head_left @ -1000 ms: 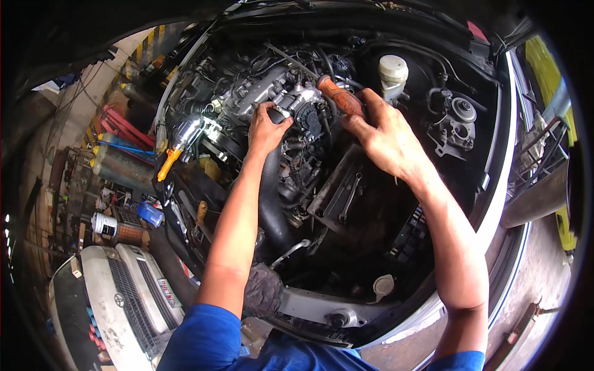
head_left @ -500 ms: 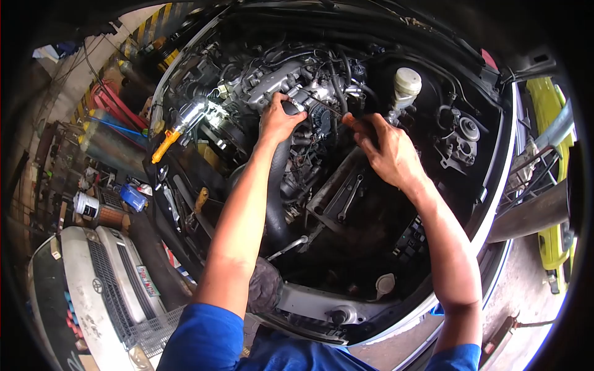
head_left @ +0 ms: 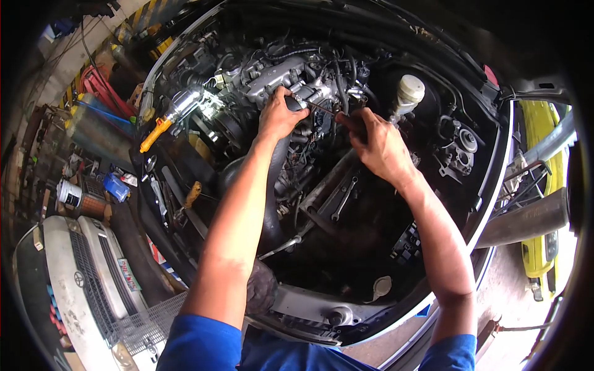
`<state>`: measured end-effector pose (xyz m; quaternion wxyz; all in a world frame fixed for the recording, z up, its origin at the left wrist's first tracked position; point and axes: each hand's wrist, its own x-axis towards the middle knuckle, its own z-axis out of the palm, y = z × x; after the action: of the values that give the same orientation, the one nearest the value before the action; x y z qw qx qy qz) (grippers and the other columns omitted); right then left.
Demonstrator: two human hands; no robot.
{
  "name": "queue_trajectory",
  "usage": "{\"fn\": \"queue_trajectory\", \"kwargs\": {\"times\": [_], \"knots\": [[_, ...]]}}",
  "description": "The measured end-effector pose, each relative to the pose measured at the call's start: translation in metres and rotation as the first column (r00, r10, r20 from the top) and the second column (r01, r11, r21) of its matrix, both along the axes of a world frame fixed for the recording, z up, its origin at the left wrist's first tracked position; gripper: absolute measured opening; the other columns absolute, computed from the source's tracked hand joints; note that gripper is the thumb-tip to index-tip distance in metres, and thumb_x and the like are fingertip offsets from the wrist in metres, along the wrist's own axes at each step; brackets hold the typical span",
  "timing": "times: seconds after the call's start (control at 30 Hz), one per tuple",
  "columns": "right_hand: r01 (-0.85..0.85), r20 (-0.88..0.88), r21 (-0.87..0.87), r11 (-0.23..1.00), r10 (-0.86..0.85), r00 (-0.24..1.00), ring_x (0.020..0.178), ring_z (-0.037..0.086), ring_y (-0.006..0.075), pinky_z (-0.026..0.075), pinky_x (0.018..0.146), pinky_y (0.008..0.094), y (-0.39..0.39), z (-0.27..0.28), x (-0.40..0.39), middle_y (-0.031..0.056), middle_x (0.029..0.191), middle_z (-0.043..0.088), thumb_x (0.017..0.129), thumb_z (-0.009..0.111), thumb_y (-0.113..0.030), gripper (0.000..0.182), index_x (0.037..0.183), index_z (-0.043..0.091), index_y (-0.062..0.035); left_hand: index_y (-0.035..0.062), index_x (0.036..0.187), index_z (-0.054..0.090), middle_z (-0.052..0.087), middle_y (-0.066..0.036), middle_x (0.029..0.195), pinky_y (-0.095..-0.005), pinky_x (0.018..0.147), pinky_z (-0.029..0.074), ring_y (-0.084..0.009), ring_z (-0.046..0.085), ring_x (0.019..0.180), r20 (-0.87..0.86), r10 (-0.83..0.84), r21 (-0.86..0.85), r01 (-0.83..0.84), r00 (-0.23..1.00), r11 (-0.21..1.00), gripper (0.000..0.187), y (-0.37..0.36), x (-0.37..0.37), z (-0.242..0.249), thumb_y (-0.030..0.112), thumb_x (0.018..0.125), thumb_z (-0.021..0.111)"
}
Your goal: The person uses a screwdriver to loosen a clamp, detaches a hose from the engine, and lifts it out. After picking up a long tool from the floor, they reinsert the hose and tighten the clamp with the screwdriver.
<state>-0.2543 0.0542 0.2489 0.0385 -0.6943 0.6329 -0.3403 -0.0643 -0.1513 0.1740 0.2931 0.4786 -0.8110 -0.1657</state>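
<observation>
Beside the engine, the black hose has its upper end clasped by the left hand; the right hand, wrapped round the screwdriver, has lowered it, bringing its shaft towards that end.

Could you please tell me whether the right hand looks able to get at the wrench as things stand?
Probably not while the right hand grips the long-shafted tool, though the wrench lies nearby with nothing visible covering it.
</observation>
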Motion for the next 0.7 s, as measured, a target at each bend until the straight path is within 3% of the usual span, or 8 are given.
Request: {"fn": "queue_trajectory", "kwargs": {"times": [0.1, 0.23, 0.7], "knots": [[-0.033, -0.118, -0.062, 0.998, 0.025, 0.993, 0.087, 0.068, 0.0402, 0.059, 0.075, 0.049, 0.008, -0.018, -0.002, 0.0182, 0.103, 0.058, 0.085, 0.067, -0.003, 0.046, 0.13, 0.056, -0.0093, 0.0074, 0.128, 0.053, 0.068, -0.023, 0.124, -0.0454, 0.102, 0.05, -0.0383, 0.064, 0.119, 0.015, 0.01, 0.04, -0.011, 1.0, 0.999, 0.074, 0.0, -0.001, 0.002, 0.043, 0.074, 0.087], [-0.011, -0.179, -0.042, 0.999, 0.003, 0.984, 0.083, 0.069, 0.0383, 0.06, 0.073, 0.0463, 0.007, -0.021, 0.001, 0.0185, 0.1, 0.058, 0.087, 0.062, 0.001, 0.042, 0.128, 0.057, -0.0071, 0.0075, 0.128, 0.053, 0.07, -0.022, 0.12, -0.0451, 0.1, 0.051, -0.0383, 0.067, 0.115, -0.014, 0.0, 0.097, 0.001, 1.0, 0.995, 0.074, 0.001, -0.001, 0.007, 0.042, 0.072, 0.088], [-0.007, -0.172, -0.059, 0.998, -0.003, 0.985, 0.078, 0.07, 0.0391, 0.061, 0.068, 0.0468, 0.007, -0.025, 0.004, 0.021, 0.099, 0.059, 0.089, 0.063, -0.002, 0.038, 0.126, 0.054, -0.0034, 0.0066, 0.129, 0.052, 0.07, -0.022, 0.12, -0.0434, 0.099, 0.051, -0.0371, 0.067, 0.115, -0.023, -0.001, 0.086, 0.002, 1.0, 0.996, 0.078, 0.002, -0.001, 0.007, 0.043, 0.071, 0.089]]}}
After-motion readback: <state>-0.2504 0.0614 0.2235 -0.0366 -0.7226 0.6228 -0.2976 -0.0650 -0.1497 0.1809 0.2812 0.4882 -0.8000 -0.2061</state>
